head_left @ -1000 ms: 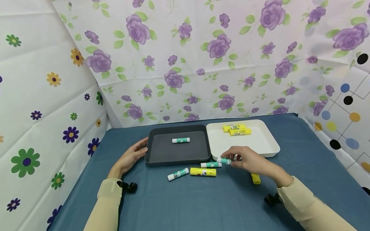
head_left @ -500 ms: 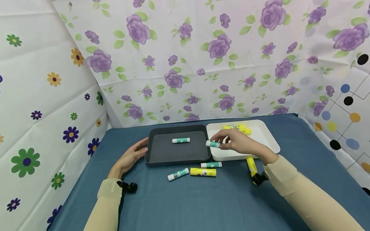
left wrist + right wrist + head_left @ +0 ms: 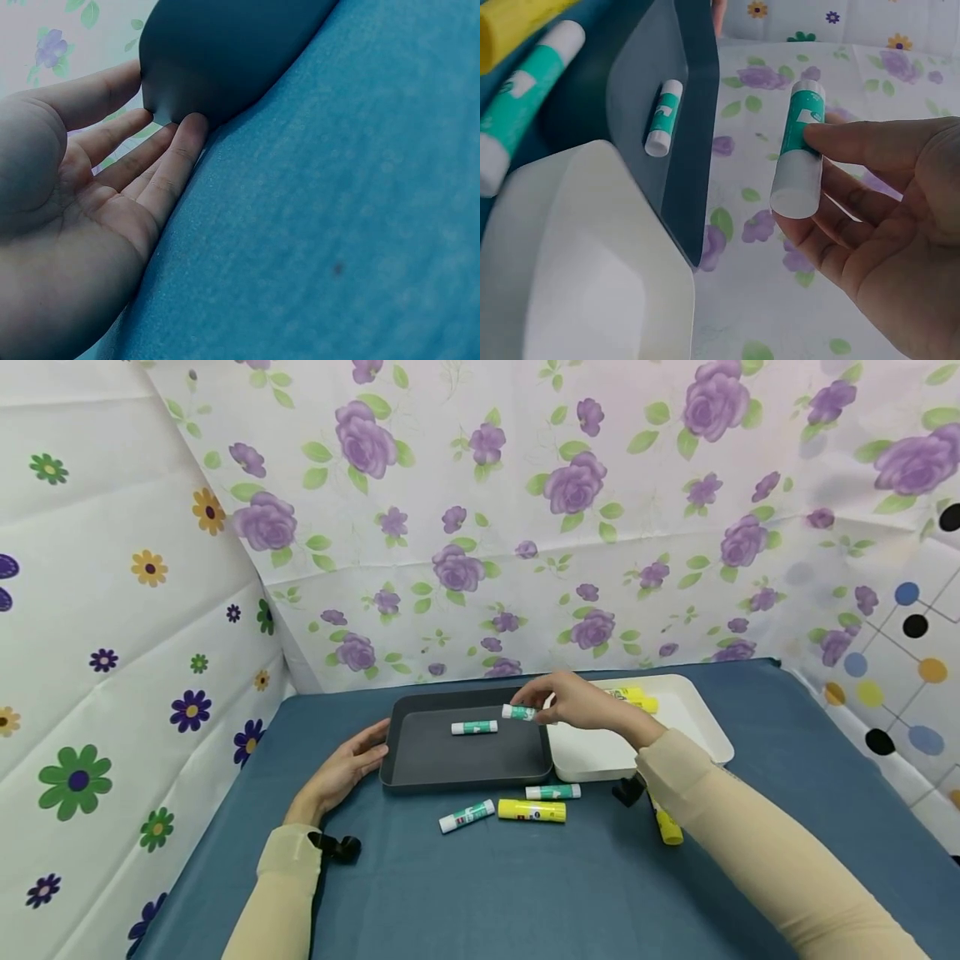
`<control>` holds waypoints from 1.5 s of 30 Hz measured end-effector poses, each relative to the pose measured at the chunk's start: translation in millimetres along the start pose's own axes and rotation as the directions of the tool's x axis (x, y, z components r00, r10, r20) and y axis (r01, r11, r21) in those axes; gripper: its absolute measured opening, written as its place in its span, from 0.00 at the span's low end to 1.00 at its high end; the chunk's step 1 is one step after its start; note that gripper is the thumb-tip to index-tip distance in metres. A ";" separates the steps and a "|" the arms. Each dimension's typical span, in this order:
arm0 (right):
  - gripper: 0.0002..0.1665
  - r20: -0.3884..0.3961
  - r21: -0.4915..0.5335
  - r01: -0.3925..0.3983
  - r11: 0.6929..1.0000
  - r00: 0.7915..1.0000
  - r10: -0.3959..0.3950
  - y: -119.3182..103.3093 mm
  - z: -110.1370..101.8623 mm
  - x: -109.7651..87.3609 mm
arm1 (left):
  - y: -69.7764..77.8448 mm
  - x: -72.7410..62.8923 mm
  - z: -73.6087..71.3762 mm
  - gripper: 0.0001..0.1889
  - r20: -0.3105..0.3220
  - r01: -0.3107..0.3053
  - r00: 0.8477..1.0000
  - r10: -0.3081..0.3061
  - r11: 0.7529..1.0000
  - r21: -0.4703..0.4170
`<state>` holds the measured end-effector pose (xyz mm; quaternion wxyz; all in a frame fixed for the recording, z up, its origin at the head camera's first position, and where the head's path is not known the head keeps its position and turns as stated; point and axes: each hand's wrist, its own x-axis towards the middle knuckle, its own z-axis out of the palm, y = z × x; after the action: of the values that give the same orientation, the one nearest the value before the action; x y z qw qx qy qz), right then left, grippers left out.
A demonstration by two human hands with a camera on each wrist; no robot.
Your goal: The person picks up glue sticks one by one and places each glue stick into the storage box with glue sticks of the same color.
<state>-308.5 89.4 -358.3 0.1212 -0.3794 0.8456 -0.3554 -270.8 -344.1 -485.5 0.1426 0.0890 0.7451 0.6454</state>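
Between thumb and fingers, my right hand (image 3: 577, 700) pinches a green-and-white glue stick (image 3: 517, 712) above the right part of the dark grey tray (image 3: 420, 766). In the right wrist view the held glue stick (image 3: 799, 161) has its white end tipped toward the camera. A second green glue stick (image 3: 474, 727) lies inside the dark tray. My left hand (image 3: 337, 777) touches that tray's left side; in the left wrist view its extended fingers (image 3: 169, 169) rest against the tray wall (image 3: 217, 60).
A white tray (image 3: 592, 762) adjoins the dark one on the right, with yellow glue sticks (image 3: 645, 703) at its back. In front lie two green glue sticks (image 3: 467, 817) and a yellow one (image 3: 532, 811). Another yellow stick (image 3: 670, 828) lies partly under the right forearm.
My right hand has carried the green glue stick up from the table in front of the trays, leftward past the white tray to over the dark tray. The left hand stays in place.
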 end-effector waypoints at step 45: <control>0.20 0.016 -0.012 -0.121 0.993 0.993 0.121 33.1 29.3 108.3 | 1.5 -1.3 1.5 0.35 -0.012 0.003 1.000 -0.003 1.000 -0.003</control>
<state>-386.9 10.9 -395.3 0.1472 -0.3311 0.8680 -0.3395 -269.2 -342.9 -484.1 0.1392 0.0836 0.7451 0.6469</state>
